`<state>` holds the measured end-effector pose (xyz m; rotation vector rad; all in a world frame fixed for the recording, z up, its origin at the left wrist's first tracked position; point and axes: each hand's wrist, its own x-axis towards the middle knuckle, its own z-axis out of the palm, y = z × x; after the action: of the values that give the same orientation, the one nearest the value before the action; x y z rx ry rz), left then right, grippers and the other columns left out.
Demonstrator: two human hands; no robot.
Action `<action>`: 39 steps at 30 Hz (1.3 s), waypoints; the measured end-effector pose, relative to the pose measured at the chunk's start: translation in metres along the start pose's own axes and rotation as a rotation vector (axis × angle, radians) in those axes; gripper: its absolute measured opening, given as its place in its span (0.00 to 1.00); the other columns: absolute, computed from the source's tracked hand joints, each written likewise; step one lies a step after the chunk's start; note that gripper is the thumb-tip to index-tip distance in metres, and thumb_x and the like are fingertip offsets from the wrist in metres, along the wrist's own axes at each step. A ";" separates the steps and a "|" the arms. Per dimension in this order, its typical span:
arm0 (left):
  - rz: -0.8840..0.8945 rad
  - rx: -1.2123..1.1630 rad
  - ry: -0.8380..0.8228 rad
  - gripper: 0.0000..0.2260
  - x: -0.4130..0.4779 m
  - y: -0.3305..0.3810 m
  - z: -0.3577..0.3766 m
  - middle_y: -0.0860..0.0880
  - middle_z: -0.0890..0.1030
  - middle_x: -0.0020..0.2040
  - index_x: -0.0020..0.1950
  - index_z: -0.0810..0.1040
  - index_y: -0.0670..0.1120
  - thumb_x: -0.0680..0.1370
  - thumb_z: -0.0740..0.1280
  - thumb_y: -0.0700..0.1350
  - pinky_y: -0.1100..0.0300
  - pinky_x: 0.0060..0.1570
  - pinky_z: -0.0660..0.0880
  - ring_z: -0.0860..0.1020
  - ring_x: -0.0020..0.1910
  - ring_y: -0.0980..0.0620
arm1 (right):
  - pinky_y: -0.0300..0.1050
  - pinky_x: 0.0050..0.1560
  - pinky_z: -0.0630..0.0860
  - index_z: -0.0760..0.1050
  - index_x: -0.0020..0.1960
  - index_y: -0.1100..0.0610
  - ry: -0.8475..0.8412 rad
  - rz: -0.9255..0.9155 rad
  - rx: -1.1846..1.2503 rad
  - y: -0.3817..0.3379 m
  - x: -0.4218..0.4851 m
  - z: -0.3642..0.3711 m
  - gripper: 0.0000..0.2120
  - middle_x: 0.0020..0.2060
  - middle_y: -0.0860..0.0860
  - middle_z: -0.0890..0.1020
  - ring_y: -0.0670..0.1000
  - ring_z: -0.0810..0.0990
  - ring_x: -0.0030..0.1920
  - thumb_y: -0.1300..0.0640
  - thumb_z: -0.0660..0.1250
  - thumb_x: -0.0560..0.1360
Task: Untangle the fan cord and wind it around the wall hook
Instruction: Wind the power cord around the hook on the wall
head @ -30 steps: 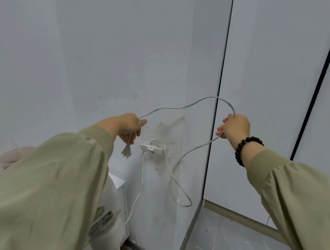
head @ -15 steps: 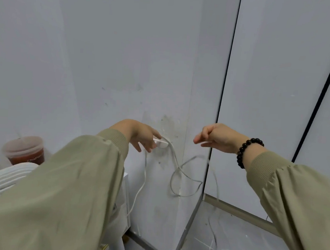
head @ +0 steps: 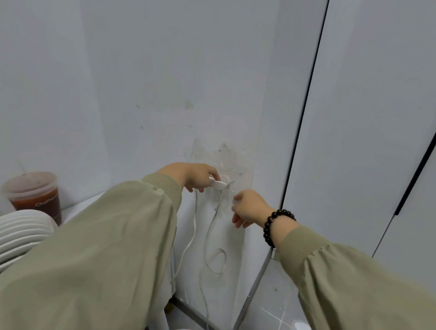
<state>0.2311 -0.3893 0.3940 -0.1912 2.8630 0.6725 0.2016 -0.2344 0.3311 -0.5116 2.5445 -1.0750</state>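
Observation:
A white wall hook [head: 219, 185] is stuck low on the grey wall, over a scuffed patch. My left hand [head: 190, 176] is at the hook with its fingertips touching the left end; part of the cord may be under the fingers. The thin white fan cord [head: 209, 230] hangs from the hook in two strands and forms a small loop [head: 216, 261] lower down the wall. My right hand [head: 247, 208], wearing a dark bead bracelet, is just below and right of the hook, fingers curled around the cord. The white fan grille [head: 11, 236] shows at the left edge.
A clear plastic cup with brown drink [head: 35, 194] stands behind the fan on a white surface. The wall corner and a dark vertical door seam [head: 300, 134] lie to the right. Grey floor tiles [head: 274, 318] show below.
The view has tilted down and closed in. My right hand dropped from beside the hook to just below it, pulling the cord down; the hanging loops are now shorter and closer to the wall.

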 end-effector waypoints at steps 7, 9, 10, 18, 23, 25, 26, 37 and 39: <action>-0.021 -0.271 -0.048 0.18 0.008 -0.018 -0.017 0.47 0.79 0.48 0.58 0.80 0.49 0.77 0.56 0.33 0.52 0.59 0.74 0.77 0.49 0.51 | 0.41 0.30 0.74 0.76 0.56 0.63 0.199 -0.018 0.187 0.008 0.023 0.037 0.11 0.29 0.54 0.79 0.50 0.77 0.27 0.60 0.64 0.75; -0.071 -0.399 0.030 0.14 0.016 -0.029 -0.019 0.46 0.81 0.45 0.49 0.81 0.46 0.77 0.58 0.34 0.54 0.55 0.74 0.78 0.44 0.51 | 0.42 0.31 0.75 0.79 0.43 0.63 0.269 -0.029 0.169 0.009 0.032 0.044 0.08 0.29 0.54 0.80 0.49 0.77 0.27 0.58 0.67 0.74; -0.107 -0.424 0.081 0.11 0.022 -0.037 -0.019 0.46 0.81 0.43 0.45 0.81 0.45 0.76 0.60 0.34 0.56 0.50 0.74 0.78 0.41 0.52 | 0.43 0.32 0.76 0.79 0.38 0.63 0.295 -0.033 0.170 0.009 0.036 0.047 0.09 0.28 0.54 0.80 0.49 0.77 0.27 0.58 0.68 0.73; -0.275 -0.090 -0.236 0.20 0.032 -0.071 0.003 0.43 0.75 0.66 0.70 0.70 0.47 0.80 0.57 0.33 0.51 0.61 0.74 0.76 0.59 0.49 | 0.39 0.38 0.79 0.76 0.40 0.62 0.231 0.077 0.777 0.001 0.058 0.066 0.08 0.35 0.56 0.81 0.49 0.81 0.35 0.64 0.62 0.78; -0.253 -0.125 -0.269 0.26 0.028 -0.074 0.007 0.45 0.70 0.69 0.75 0.61 0.52 0.80 0.55 0.33 0.49 0.66 0.70 0.70 0.68 0.49 | 0.37 0.39 0.76 0.72 0.44 0.61 0.092 0.119 1.066 -0.007 0.054 0.062 0.10 0.39 0.55 0.80 0.47 0.81 0.35 0.66 0.55 0.80; -0.241 -0.133 -0.279 0.25 0.028 -0.073 0.008 0.44 0.68 0.71 0.75 0.60 0.53 0.80 0.54 0.34 0.49 0.67 0.69 0.69 0.69 0.49 | 0.37 0.39 0.74 0.71 0.44 0.61 0.063 0.123 1.116 -0.010 0.053 0.060 0.11 0.39 0.55 0.81 0.46 0.82 0.33 0.67 0.53 0.81; -0.233 -0.140 -0.285 0.25 0.028 -0.071 0.008 0.45 0.68 0.72 0.75 0.60 0.53 0.81 0.54 0.34 0.49 0.67 0.69 0.69 0.70 0.49 | 0.38 0.40 0.74 0.71 0.44 0.61 0.054 0.131 1.131 -0.011 0.053 0.059 0.11 0.38 0.55 0.81 0.46 0.82 0.32 0.67 0.52 0.81; -0.267 -0.161 -0.004 0.12 0.034 -0.071 0.008 0.44 0.79 0.38 0.42 0.74 0.40 0.82 0.56 0.42 0.59 0.39 0.77 0.78 0.39 0.46 | 0.39 0.31 0.75 0.74 0.34 0.60 0.290 0.086 0.658 -0.010 0.038 0.046 0.14 0.29 0.56 0.80 0.51 0.80 0.26 0.61 0.61 0.78; -0.276 -0.197 0.136 0.11 0.039 -0.075 0.007 0.40 0.82 0.38 0.47 0.77 0.36 0.80 0.58 0.40 0.51 0.48 0.80 0.80 0.39 0.42 | 0.43 0.33 0.75 0.72 0.31 0.58 0.455 0.009 0.304 -0.008 0.030 0.040 0.16 0.28 0.56 0.80 0.55 0.79 0.30 0.59 0.60 0.77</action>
<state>0.2074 -0.4560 0.3471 -0.6708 2.8119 0.9119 0.1938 -0.2782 0.3058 -0.1880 2.6644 -1.7015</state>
